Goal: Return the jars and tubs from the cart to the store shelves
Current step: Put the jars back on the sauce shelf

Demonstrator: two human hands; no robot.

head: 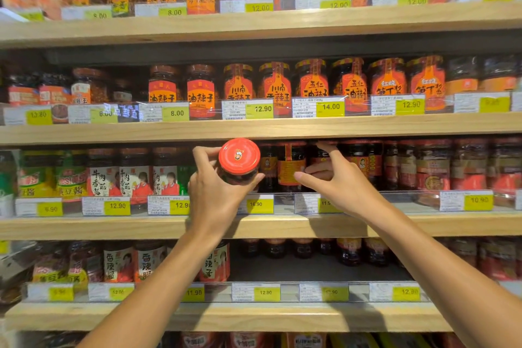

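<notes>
left hand (217, 192) wrapped round 1 red-lidded jar (239, 162), held at front of third shelf (169, 227) | right hand (333, 178) open, empty, fingers among shelved jars (291, 167) | glass likely: heavy, rigid, slick, breakable | grip body below lid, not lid rim

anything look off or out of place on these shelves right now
Nothing spilled or broken shows. The one jar off the shelf is tilted in the left hand, red lid toward the camera. The right hand reaches among the dark jars beside it. The bottom shelf has an empty front stretch.
</notes>
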